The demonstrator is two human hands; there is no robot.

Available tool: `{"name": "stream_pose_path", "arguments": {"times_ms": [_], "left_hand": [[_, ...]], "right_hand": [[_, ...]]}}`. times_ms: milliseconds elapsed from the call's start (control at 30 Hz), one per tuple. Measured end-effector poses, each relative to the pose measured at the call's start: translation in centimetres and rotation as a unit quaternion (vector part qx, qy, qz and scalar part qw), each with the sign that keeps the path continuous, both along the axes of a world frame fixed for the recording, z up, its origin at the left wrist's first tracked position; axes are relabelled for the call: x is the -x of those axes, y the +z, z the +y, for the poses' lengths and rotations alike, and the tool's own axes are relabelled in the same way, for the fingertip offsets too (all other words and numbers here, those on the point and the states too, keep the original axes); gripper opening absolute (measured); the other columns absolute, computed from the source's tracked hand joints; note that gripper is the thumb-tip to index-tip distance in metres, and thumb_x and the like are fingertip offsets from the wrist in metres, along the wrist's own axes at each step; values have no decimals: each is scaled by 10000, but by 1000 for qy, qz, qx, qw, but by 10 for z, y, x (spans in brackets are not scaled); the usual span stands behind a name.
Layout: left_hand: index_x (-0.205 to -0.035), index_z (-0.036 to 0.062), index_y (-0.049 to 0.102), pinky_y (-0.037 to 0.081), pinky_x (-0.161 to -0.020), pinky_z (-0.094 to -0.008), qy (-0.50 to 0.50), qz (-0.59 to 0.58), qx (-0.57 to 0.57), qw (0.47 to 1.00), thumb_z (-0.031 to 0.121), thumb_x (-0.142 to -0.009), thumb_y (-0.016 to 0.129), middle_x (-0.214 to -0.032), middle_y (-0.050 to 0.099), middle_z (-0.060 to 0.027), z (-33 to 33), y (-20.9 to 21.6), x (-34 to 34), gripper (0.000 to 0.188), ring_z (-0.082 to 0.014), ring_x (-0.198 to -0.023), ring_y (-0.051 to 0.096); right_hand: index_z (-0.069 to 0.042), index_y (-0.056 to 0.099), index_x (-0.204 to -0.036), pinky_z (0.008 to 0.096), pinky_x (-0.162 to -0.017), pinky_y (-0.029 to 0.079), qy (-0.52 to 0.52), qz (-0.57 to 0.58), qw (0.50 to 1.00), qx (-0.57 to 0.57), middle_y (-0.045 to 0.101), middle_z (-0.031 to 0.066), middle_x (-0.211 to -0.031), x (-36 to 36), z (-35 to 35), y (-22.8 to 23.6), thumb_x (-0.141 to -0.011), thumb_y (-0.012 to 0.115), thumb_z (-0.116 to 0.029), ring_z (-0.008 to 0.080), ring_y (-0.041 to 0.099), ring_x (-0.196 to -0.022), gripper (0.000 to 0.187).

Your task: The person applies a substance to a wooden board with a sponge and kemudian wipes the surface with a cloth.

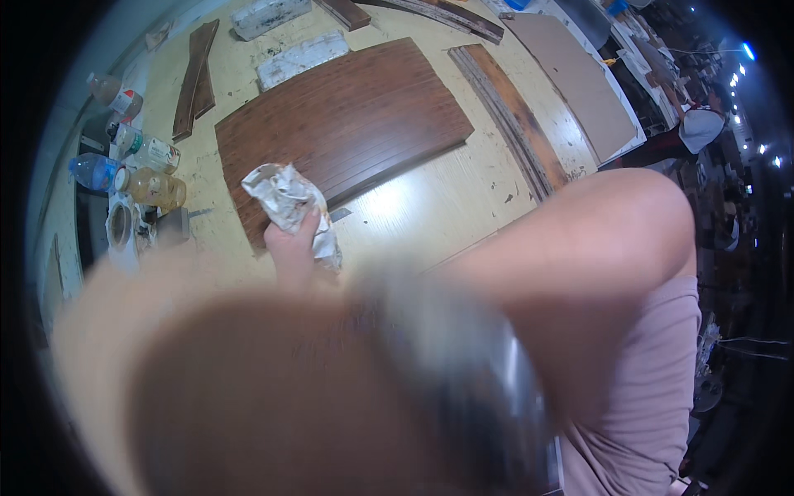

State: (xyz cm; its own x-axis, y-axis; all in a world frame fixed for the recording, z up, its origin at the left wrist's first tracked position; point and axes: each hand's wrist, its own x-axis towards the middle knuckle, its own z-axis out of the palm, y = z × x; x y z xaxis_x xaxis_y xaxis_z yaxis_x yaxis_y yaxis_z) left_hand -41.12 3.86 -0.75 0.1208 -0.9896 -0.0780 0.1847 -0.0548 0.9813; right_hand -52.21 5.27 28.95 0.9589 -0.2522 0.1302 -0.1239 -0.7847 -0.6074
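Note:
My left hand [291,246] is closed around a crumpled, stained white rag [285,197]. The rag lies over the near edge of a dark reddish-brown wooden panel [343,120] with fine lines along its face. Raised close to the camera, my right hand [223,388] is a large blur that covers the lower middle of the view. A shiny metal band [463,347], perhaps a watch, is at its wrist. The right elbow is bent, pointing away at the right. The right fingers cannot be made out, and whatever they hold, if anything, is hidden.
A pale yellow table [430,211] bears the panel. Brown wood strips [513,120] lie to its right, with crossed strips [195,78] at left. White wrapped blocks [304,58] sit behind. Bottles and a jar [153,188] line the left edge. A person [699,132] is at far right.

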Motion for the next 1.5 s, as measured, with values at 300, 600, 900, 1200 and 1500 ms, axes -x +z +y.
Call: {"name": "stream_pose_path", "arguments": {"times_ms": [300, 600, 900, 1200, 1500], "left_hand": [[-1062, -49, 646, 493, -768, -273, 141, -65, -6, 988, 51, -890, 661, -991, 671, -71, 31, 13, -57, 200, -125, -867, 626], [-1100, -49, 618, 496, -767, -277, 192, -38, -34, 980, 19, -896, 647, -1019, 659, -78, 49, -7, -84, 217, -134, -868, 628], [-1058, -60, 635, 484, -783, -283, 195, -76, -17, 978, 36, -895, 648, -988, 660, -71, 47, -4, -68, 189, -128, -863, 610], [-1028, -44, 659, 505, -763, -332, 168, -298, -84, 936, 125, -851, 707, -957, 696, -113, 68, -15, -87, 249, -240, -830, 662], [-1181, -5, 591, 446, -904, -450, 149, -752, 68, 638, 169, -787, 697, -1099, 622, -173, 72, 7, -127, 444, -364, -1014, 578]], "right_hand": [[-46, 659, -900, 443, -773, 529, -513, 143, 833, 152, 660, 146, -947, 141, -91, -233, -764, 611, -142, 333, 649, -902, 174], [-61, 549, -939, 412, -753, 469, -463, -13, 826, 320, 525, 103, -909, 166, -62, -323, -647, 701, -129, 295, 535, -866, 336], [-77, 549, -875, 408, -723, 441, -456, -15, 824, 337, 501, 95, -843, 165, -68, -332, -639, 689, -111, 291, 513, -808, 276], [-107, 544, -897, 398, -734, 421, -449, 19, 831, 328, 488, 88, -842, 160, -73, -328, -648, 692, -122, 283, 512, -814, 291], [-119, 543, -870, 403, -756, 421, -457, 27, 816, 353, 487, 89, -841, 160, -71, -336, -667, 695, -162, 285, 512, -823, 257]]}}
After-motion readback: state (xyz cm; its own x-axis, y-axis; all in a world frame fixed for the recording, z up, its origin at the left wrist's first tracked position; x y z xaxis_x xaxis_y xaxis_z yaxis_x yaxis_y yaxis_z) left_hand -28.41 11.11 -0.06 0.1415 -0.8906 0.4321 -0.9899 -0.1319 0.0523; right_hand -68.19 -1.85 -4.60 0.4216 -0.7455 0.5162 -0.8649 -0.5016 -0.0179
